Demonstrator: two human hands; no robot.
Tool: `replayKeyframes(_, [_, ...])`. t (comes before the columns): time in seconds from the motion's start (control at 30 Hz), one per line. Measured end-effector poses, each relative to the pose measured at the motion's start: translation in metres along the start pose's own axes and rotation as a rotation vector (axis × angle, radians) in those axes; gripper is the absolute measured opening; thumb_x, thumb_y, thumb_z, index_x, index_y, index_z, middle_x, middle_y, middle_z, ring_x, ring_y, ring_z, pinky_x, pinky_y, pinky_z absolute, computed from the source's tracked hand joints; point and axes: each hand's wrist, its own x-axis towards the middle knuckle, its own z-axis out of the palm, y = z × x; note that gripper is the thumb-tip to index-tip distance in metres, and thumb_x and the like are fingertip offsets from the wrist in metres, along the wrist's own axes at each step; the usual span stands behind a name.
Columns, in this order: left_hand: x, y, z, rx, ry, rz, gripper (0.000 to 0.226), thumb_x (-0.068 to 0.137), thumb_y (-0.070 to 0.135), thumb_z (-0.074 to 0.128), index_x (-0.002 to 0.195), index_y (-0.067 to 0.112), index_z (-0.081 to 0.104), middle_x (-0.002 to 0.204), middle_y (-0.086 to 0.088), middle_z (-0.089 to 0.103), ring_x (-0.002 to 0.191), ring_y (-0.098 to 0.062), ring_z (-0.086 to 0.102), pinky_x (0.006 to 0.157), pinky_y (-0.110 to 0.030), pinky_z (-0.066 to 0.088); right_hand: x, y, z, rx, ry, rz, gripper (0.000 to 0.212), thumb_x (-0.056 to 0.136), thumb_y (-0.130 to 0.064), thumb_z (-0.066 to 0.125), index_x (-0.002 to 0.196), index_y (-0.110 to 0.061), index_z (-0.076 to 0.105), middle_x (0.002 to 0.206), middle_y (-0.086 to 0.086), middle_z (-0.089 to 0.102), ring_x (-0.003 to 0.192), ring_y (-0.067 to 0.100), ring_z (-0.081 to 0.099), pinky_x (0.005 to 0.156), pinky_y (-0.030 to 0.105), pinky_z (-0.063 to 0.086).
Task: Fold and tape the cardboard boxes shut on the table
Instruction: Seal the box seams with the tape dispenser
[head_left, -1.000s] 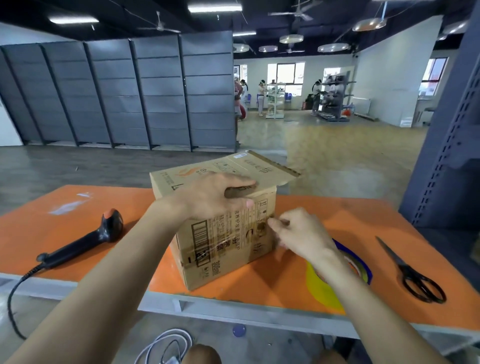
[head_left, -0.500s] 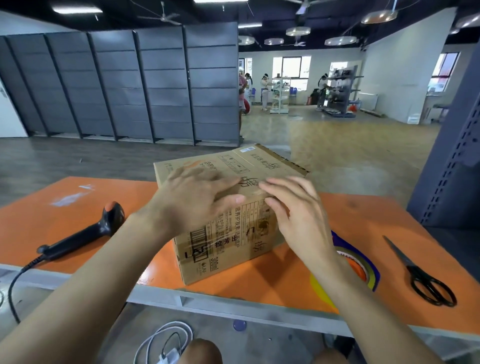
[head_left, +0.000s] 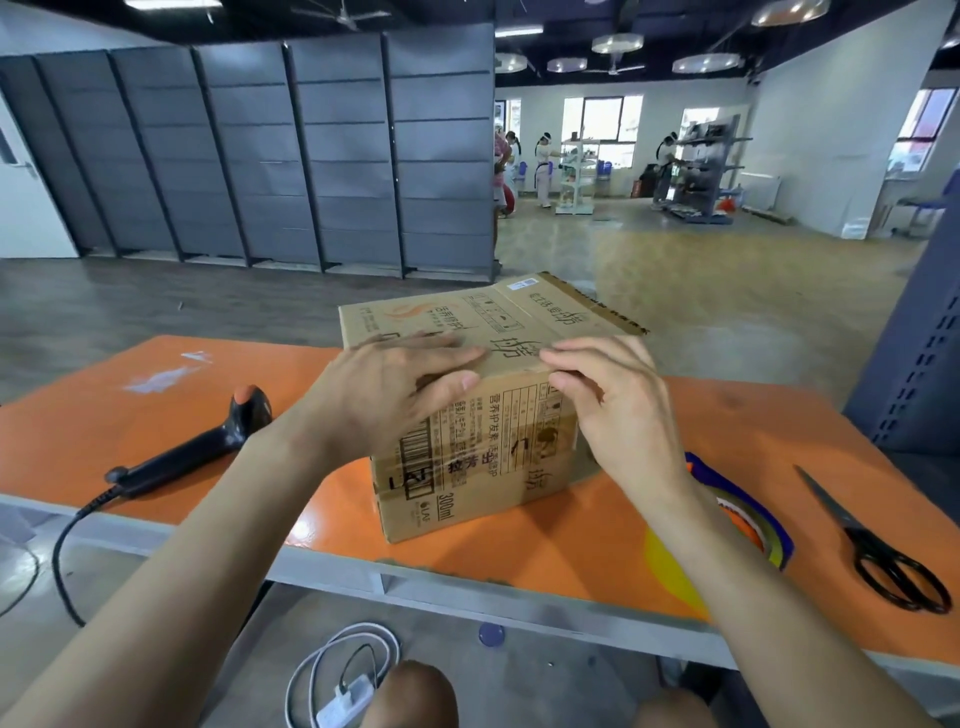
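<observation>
At the orange table's (head_left: 156, 431) centre, the cardboard box (head_left: 498, 447) has its top flaps folded down under the left hand (head_left: 395, 395) and right hand (head_left: 623, 410), both pressing with flat fingers and gripping nothing, so taping probably remains, with the tape roll (head_left: 748, 514) lying at four o'clock.

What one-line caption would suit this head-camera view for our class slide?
Left hand and right hand rest on the cardboard box on an orange table, between scanner and scissors.
</observation>
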Motion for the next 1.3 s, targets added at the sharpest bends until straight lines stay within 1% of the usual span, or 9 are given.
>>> replayKeyframes(0.17, [-0.001, -0.002, 0.002, -0.044, 0.029, 0.022, 0.057, 0.098, 0.066, 0.033, 0.151, 0.045, 0.043, 0.160, 0.013, 0.039, 0.149, -0.005, 0.029, 0.124, -0.041, 0.023, 0.005, 0.007, -0.014, -0.083, -0.091, 0.059, 0.045, 0.091, -0.024, 0.074, 0.135, -0.022, 0.064, 0.131, -0.010, 0.063, 0.127, 0.011, 0.045, 0.103, 0.017, 0.033])
replayKeyframes(0.3, [-0.001, -0.002, 0.004, 0.016, 0.015, -0.068, 0.069, 0.091, 0.079, 0.020, 0.152, 0.051, 0.035, 0.164, 0.013, 0.031, 0.153, -0.011, 0.023, 0.121, -0.062, 0.012, 0.001, 0.011, -0.020, -0.181, -0.078, 0.063, 0.037, 0.090, -0.026, 0.074, 0.128, -0.023, 0.070, 0.133, -0.010, 0.062, 0.123, 0.016, 0.040, 0.107, 0.031, 0.039])
replayKeyframes(0.37, [-0.001, -0.001, 0.004, 0.041, -0.017, -0.134, 0.078, 0.084, 0.087, 0.012, 0.153, 0.055, 0.028, 0.167, 0.008, 0.022, 0.156, -0.016, 0.014, 0.119, -0.068, 0.008, -0.001, 0.009, -0.021, -0.193, -0.061, 0.096, 0.035, 0.091, -0.025, 0.073, 0.126, -0.025, 0.071, 0.127, -0.008, 0.060, 0.117, 0.017, 0.040, 0.102, 0.030, 0.040])
replayKeyframes(0.47, [-0.002, 0.001, 0.000, -0.008, -0.065, -0.158, 0.085, 0.079, 0.090, 0.012, 0.154, 0.053, 0.026, 0.165, 0.005, 0.024, 0.155, -0.019, 0.016, 0.120, -0.063, 0.022, 0.000, 0.005, -0.021, -0.157, -0.024, 0.199, 0.030, 0.094, -0.026, 0.069, 0.124, -0.031, 0.071, 0.106, -0.005, 0.051, 0.097, 0.014, 0.050, 0.085, 0.026, 0.046])
replayKeyframes(0.53, [0.000, 0.003, -0.002, -0.025, -0.077, -0.163, 0.082, 0.082, 0.087, 0.017, 0.155, 0.051, 0.026, 0.164, 0.006, 0.027, 0.154, -0.018, 0.018, 0.119, -0.058, 0.028, 0.001, 0.001, -0.020, -0.080, -0.079, 0.275, 0.028, 0.098, -0.030, 0.064, 0.124, -0.039, 0.069, 0.097, -0.013, 0.058, 0.083, 0.006, 0.056, 0.078, 0.025, 0.049])
replayKeyframes(0.73, [-0.002, 0.001, -0.001, -0.011, -0.077, -0.113, 0.073, 0.088, 0.080, 0.023, 0.155, 0.052, 0.026, 0.161, 0.008, 0.031, 0.151, -0.015, 0.026, 0.119, -0.048, 0.033, 0.009, 0.002, -0.015, 0.339, -0.122, 0.484, 0.032, 0.098, -0.014, 0.063, 0.121, -0.034, 0.073, 0.107, -0.021, 0.073, 0.103, -0.006, 0.065, 0.098, 0.021, 0.050])
replayKeyframes(0.87, [-0.004, -0.004, 0.000, -0.051, -0.056, -0.105, 0.069, 0.088, 0.079, 0.032, 0.152, 0.055, 0.028, 0.163, 0.010, 0.030, 0.148, -0.015, 0.032, 0.117, -0.044, 0.033, 0.010, 0.002, -0.010, 0.428, -0.052, 0.504, 0.033, 0.095, -0.007, 0.065, 0.112, -0.032, 0.076, 0.105, -0.024, 0.072, 0.102, -0.014, 0.062, 0.084, 0.002, 0.043])
replayKeyframes(1.03, [-0.003, -0.004, -0.002, -0.050, -0.085, -0.126, 0.067, 0.090, 0.078, 0.032, 0.153, 0.056, 0.028, 0.166, 0.006, 0.026, 0.152, -0.016, 0.027, 0.121, -0.048, 0.030, 0.005, 0.003, -0.006, 0.564, -0.021, 0.543, 0.032, 0.097, -0.004, 0.061, 0.113, -0.028, 0.074, 0.109, -0.011, 0.075, 0.105, 0.003, 0.069, 0.084, 0.030, 0.061])
replayKeyframes(1.3, [-0.004, 0.000, 0.000, -0.024, -0.060, -0.131, 0.059, 0.094, 0.072, 0.031, 0.151, 0.058, 0.031, 0.163, 0.006, 0.031, 0.150, -0.018, 0.032, 0.116, -0.052, 0.035, -0.002, 0.007, 0.000, 0.425, -0.017, 0.465, 0.031, 0.100, -0.012, 0.059, 0.117, -0.033, 0.073, 0.110, -0.019, 0.073, 0.102, 0.004, 0.069, 0.085, 0.037, 0.061])
